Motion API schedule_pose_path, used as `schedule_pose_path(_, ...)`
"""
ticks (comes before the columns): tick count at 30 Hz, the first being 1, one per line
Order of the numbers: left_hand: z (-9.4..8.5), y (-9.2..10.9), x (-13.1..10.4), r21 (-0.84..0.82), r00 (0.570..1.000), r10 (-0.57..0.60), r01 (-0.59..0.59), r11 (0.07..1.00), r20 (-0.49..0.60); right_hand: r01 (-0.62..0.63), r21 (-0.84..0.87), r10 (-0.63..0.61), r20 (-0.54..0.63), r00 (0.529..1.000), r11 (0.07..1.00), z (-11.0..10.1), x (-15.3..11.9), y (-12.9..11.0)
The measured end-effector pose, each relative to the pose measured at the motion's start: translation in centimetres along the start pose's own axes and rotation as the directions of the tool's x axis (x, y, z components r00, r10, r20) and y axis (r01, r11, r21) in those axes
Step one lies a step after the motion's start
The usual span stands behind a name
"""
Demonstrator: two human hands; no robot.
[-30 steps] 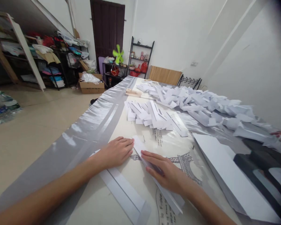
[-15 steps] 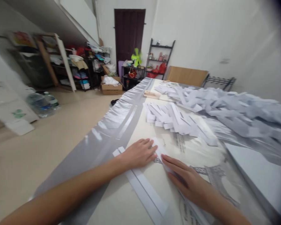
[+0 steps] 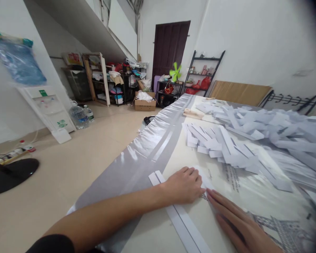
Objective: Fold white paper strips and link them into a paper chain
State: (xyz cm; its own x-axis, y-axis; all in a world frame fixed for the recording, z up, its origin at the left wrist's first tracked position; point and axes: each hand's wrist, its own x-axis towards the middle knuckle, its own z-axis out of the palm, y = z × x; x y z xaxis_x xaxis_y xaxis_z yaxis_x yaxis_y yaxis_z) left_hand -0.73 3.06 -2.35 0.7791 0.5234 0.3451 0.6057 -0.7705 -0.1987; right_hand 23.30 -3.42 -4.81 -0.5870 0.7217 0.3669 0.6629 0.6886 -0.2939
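A white paper strip (image 3: 203, 177) lies slantwise on the covered table. My left hand (image 3: 185, 185) rests on its far end, fingers curled and pressed together over the paper. Just nearer, my right hand (image 3: 235, 218) lies along the same strip with its fingers stretched forward, touching the paper and hiding much of it. Beneath my left forearm run folded white strips (image 3: 184, 223), side by side. Beyond my hands is a pile of folded white paper pieces (image 3: 223, 144).
A larger heap of white paper (image 3: 279, 123) spreads over the table's (image 3: 116, 179) far right. A wooden-looking item (image 3: 192, 113) lies near the far left edge. On the floor are bottles (image 3: 80, 116), a cardboard box (image 3: 145, 103) and a black round base (image 3: 15, 175).
The view has turned left, so the scene sits further right and the water dispenser shows. My left hand's fingers are more curled; both hands remain at the strip.
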Motion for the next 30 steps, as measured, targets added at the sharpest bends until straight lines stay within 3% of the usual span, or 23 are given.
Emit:
schedule_pose_path(6,-0.4,-1.4,-0.1,-0.090,1.000,0.021,-0.022,0.996,-0.013,-0.044,-0.033,0.045,0.028,0.999,0.999,-1.2,0.0,-1.5)
schedule_pose_path(12,-0.6,-3.6,0.0,-0.247,0.995,-0.098,0.098,0.964,0.013,-0.151,0.042,0.149,0.046,0.988,0.988,-1.7,0.6,-2.6)
schedule_pose_path(17,-0.1,-1.8,0.8,-0.225,0.968,-0.250,0.245,0.943,0.009,-0.176,0.102,0.172,0.044,0.984,0.979,-2.1,0.8,-2.9)
schedule_pose_path(20,0.4,-1.1,1.0,-0.177,0.964,-0.267,0.266,0.948,0.018,-0.164,0.109,0.159,0.049,0.986,0.980,-2.4,0.8,-3.1)
schedule_pose_path(30,0.1,-1.2,0.7,-0.211,0.959,-0.284,0.283,0.936,0.026,-0.110,0.100,0.107,0.032,0.994,0.989,-2.6,1.2,-3.9)
